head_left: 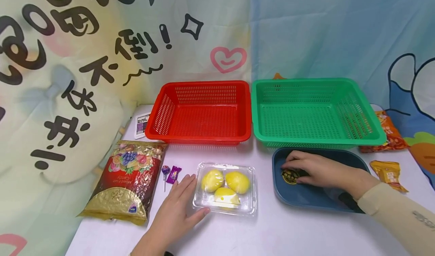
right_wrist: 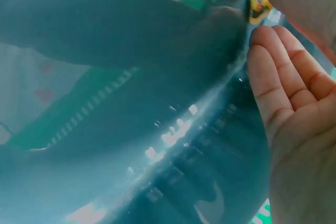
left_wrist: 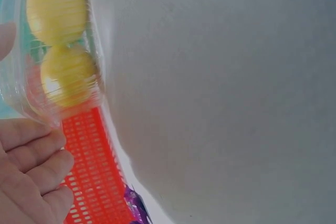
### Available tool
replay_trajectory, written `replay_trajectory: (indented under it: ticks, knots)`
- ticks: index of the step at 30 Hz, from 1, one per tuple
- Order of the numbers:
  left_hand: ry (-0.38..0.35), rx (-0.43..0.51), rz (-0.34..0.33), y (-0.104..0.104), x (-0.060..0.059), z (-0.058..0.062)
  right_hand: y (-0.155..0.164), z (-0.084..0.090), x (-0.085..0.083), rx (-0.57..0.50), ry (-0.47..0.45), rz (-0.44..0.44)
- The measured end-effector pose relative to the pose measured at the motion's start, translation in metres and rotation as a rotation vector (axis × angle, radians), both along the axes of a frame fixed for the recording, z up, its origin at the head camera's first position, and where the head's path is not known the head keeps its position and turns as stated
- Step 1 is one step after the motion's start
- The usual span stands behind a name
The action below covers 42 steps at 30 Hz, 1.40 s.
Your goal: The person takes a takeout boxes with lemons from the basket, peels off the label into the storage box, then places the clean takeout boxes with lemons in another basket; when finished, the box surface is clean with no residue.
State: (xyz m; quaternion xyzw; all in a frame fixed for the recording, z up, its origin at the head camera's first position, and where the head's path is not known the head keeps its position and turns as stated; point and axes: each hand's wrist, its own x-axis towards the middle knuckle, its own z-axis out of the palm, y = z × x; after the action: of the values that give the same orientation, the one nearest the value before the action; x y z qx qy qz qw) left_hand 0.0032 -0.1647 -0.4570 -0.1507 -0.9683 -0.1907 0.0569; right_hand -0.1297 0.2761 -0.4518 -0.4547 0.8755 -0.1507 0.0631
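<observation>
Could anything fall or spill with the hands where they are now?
Maybe. The left hand only touches one corner of the clear box of yellow fruit, so a push could slide it or pop its thin lid. The right hand rests on a small round packet in the blue tray, which lies close to the table's front edge and might skid if pressed sideways.

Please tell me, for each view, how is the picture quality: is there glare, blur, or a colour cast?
Head view: sharp and evenly lit, with soft shadows under the red basket and slight wide-angle bending at the edges. Left wrist view: the clear box and the left hand are blurred, the white table washed out. Right wrist view: white glare streaks on the blue tray, a strong teal cast, the right hand out of focus.
</observation>
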Motion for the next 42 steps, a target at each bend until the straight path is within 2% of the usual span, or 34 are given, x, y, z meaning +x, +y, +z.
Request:
replay_trajectory:
  ticks: [6, 9, 15, 20, 24, 27, 32, 34, 42]
  knots:
    - [0.019, -0.005, 0.0, -0.001, 0.0, -0.001, 0.003, 0.02, 0.001, -0.01, -0.078, -0.047]
    - [0.021, -0.004, -0.001, -0.001, 0.0, -0.001, 0.003, 0.034, 0.005, -0.016, -0.074, -0.094]
    - [0.002, -0.005, 0.003, -0.001, -0.001, -0.001, 0.001, 0.054, 0.015, -0.064, 0.068, -0.183]
    - [-0.017, -0.003, 0.005, -0.001, -0.001, -0.002, 0.007, 0.068, 0.019, -0.204, 0.192, -0.247]
    - [-0.021, -0.001, 0.009, -0.001, -0.002, -0.002, 0.018, 0.076, 0.014, -0.299, 0.265, -0.306]
    - [-0.016, 0.0, 0.007, -0.001, -0.002, -0.003, 0.032, 0.079, 0.009, -0.299, 0.277, -0.388]
    - [-0.009, -0.002, 0.006, -0.001, -0.001, -0.003, 0.057, 0.079, 0.006, -0.235, 0.178, -0.586]
    - [-0.005, -0.002, 0.006, -0.001, -0.001, -0.003, 0.066, 0.077, 0.005, -0.208, 0.169, -0.645]
    - [0.024, 0.008, -0.007, -0.001, -0.002, -0.003, 0.091, 0.065, 0.002, -0.156, 0.143, -0.801]
